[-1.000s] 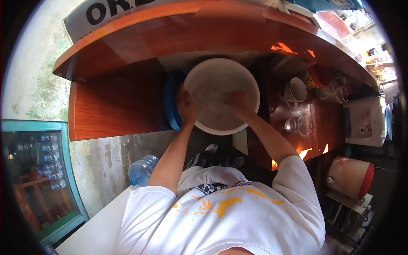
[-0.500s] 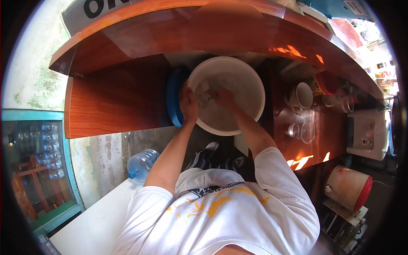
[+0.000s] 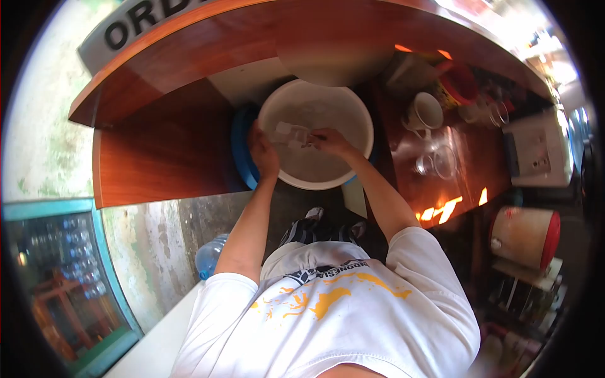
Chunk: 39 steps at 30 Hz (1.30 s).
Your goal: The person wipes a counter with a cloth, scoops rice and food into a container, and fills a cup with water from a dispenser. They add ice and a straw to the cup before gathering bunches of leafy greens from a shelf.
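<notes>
The reddish wooden bench (image 3: 164, 157) carries a white basin (image 3: 353, 107) set on a blue lid (image 3: 238, 148). Right of the basin stand a white mug (image 3: 425, 112) and clear glasses (image 3: 435, 162).

Person is wearing a white short-sleeved cotton T-shirt (image 3: 328, 327) w/ orange-yellow splash graphic & dark lettering across the chest; sleeves are ending above the elbows, forearms bare. Left hand (image 3: 263, 154) & right hand (image 3: 332, 142) are showing no gloves, rings or watch. Dark patterned trousers (image 3: 315, 231) are showing below.

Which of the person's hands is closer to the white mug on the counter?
Right. The right hand is inside the white basin, on the side toward the white mug; the left hand grips the basin's far rim.
</notes>
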Each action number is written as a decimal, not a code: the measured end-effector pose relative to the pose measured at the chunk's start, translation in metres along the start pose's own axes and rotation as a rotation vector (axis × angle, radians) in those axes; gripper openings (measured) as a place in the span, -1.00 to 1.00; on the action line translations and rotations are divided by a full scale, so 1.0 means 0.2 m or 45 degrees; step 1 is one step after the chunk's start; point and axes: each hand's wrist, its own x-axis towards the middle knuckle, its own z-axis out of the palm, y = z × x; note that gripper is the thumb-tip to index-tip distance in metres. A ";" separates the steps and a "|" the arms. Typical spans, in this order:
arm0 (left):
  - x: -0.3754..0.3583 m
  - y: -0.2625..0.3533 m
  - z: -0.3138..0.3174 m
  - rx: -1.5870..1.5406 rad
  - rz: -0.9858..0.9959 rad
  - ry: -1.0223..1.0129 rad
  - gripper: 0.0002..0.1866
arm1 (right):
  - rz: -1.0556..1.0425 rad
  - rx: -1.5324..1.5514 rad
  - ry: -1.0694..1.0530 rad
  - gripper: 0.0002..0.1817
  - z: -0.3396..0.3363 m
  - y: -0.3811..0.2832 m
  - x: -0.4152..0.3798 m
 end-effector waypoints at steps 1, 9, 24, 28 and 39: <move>0.00 -0.03 0.00 0.011 0.051 -0.006 -0.57 | -0.047 0.000 0.058 -0.67 0.00 -0.03 -0.06; -0.03 0.56 0.11 -0.365 0.144 -0.246 -0.50 | -0.041 0.064 0.371 -0.67 -0.30 -0.21 -0.75; -0.73 1.39 1.29 -1.333 -0.435 -1.445 -0.42 | 0.863 -0.523 0.981 -0.70 -0.99 0.05 -1.80; -0.81 1.36 1.39 -1.251 -0.490 -1.382 -0.43 | 1.169 -0.599 0.898 -0.70 -1.06 -0.06 -1.71; -0.75 1.51 1.20 -1.101 -0.532 -1.217 -0.48 | 1.120 -1.138 0.538 -0.76 -1.13 -0.34 -1.45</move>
